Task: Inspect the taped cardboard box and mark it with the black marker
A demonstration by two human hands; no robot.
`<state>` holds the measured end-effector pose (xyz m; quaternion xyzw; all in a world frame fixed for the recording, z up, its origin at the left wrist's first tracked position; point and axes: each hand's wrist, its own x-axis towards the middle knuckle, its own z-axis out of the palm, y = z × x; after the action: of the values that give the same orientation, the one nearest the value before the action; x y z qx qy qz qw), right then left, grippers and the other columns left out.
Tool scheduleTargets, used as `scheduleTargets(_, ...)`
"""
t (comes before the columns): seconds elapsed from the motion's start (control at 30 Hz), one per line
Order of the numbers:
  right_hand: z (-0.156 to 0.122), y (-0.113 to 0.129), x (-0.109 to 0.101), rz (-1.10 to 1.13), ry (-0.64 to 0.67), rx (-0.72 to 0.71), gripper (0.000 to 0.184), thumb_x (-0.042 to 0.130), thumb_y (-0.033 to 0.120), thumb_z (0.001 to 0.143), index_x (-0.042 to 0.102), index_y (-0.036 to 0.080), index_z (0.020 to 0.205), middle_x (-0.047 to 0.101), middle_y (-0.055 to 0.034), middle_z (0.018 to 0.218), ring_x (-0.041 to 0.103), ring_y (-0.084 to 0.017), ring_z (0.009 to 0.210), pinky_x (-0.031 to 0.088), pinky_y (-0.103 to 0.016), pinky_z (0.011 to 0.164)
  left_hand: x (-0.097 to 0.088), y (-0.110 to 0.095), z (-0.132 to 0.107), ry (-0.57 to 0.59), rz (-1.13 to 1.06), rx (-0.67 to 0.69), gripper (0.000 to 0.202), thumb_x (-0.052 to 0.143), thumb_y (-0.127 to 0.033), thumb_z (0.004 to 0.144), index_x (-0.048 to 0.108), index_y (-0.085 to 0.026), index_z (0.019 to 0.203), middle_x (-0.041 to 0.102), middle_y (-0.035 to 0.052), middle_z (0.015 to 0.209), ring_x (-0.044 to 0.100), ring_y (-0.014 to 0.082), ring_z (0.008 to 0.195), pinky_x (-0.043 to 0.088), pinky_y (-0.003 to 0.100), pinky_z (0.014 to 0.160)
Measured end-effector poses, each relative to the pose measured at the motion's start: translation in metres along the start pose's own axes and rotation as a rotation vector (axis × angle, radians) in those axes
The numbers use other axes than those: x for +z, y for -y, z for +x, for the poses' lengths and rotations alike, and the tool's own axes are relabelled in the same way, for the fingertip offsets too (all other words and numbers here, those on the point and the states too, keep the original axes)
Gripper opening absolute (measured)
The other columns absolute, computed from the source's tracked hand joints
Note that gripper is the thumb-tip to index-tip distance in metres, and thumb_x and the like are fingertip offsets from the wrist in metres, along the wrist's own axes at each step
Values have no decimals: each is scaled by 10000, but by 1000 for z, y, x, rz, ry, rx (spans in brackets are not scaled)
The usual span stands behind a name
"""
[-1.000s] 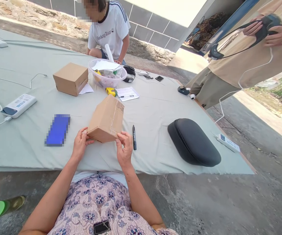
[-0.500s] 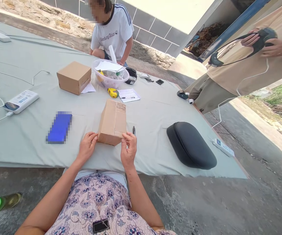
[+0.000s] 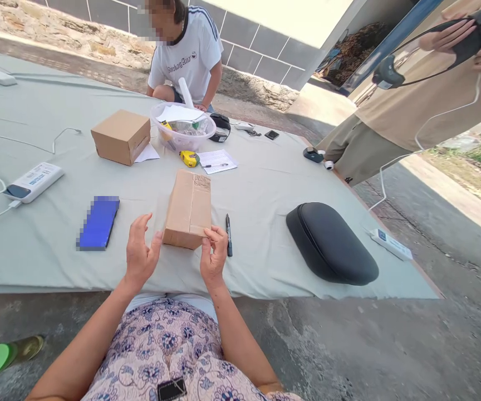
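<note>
A closed cardboard box (image 3: 188,209) sits on the cloth-covered table in front of me, with a taped seam along its top. Just left of it, my left hand (image 3: 141,250) is raised with thumb and fingers spread, holding nothing. The fingers of my right hand (image 3: 214,253) grip the box's near right corner, thumb at the front face. Beside that hand lies a black marker pen (image 3: 229,236). A blue, blurred-out flat object (image 3: 98,223) lies to the left of my left hand.
Farther back are a second cardboard box (image 3: 121,136), a plastic basket (image 3: 182,139), a yellow tape measure (image 3: 189,158) and a paper with a pen (image 3: 219,161). A black case (image 3: 332,242) lies right, a white power bank (image 3: 35,182) left. One person crouches opposite; another stands right, holding a headset.
My left hand has let go of the box's left side and opened, lifting slightly away. My right hand stays at the near right corner. The standing person's headset has shifted right and up.
</note>
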<state>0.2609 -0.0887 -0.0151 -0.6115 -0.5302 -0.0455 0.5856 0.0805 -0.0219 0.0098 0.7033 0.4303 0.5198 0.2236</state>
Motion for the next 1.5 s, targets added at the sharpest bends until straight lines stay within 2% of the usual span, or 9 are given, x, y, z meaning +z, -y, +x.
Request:
scheduleTargets(0.1,0,2,2,3,-9,-4,211,445,249,1015,585,255,1173,570,-99,1158,597,-203,1164,571,-309,750,1,-23,9,-70,230,323,408,584,-285,950,554,-178,1342,590,185,1343,559,297,1303,492,454,1055)
scheduleTargets(0.17,0,3,3,13,-3,1,220,442,237,1017,586,260,1182,576,-98,1161,598,-202,1174,579,-309,753,9,-34,11,-65,367,464,382,614,-265,929,584,-174,1299,591,193,1336,561,328,1292,472,468,1051)
scheduleTargets(0.37,-6,-5,9,45,44,29,310,440,245,1019,557,274,1304,595,-104,1246,649,-173,1024,589,-319,779,39,-42,10,13,566,621,353,620,-392,915,619,-119,1138,622,217,1203,552,378,1238,476,463,972)
scheduleTargets(0.47,-16,-20,11,-40,155,109,462,482,277,999,444,231,1457,660,-108,1193,651,-187,916,573,-351,802,42,-44,12,18,613,583,446,635,-534,887,621,-128,1069,614,215,1179,536,384,1223,482,460,940)
scheduleTargets(0.6,-26,-31,13,-283,345,192,403,586,238,929,584,193,1329,702,-115,1161,618,-267,1065,519,-426,898,45,-47,17,23,668,498,546,641,-680,826,608,-156,976,609,205,1131,515,389,1193,478,472,919)
scheduleTargets(0.73,-25,-29,12,-313,420,209,412,624,180,892,607,193,1304,693,-119,1229,586,-283,1108,499,-439,921,52,-49,19,37,653,379,536,646,-706,797,573,-195,942,588,184,1107,494,386,1179,466,494,920)
scheduleTargets(0.93,-24,-27,10,-258,396,193,465,649,225,911,584,204,1371,708,-115,1239,600,-292,1105,499,-445,923,50,-49,21,23,508,309,446,673,-608,803,517,-217,948,545,156,1130,458,374,1212,406,538,1028)
scheduleTargets(1.3,-26,-31,11,-94,354,113,495,603,342,975,522,217,1448,771,-81,1094,699,-230,986,522,-382,865,14,-31,38,-11,368,280,443,622,-615,813,468,-224,954,591,126,1063,530,340,1120,396,510,991)
scheduleTargets(1.5,-29,-32,5,18,202,66,492,521,380,1009,484,263,1486,742,-88,1222,708,-210,1018,569,-362,887,13,-26,37,-22,161,49,420,630,-582,795,493,-232,982,581,101,1105,548,303,1108,427,477,973)
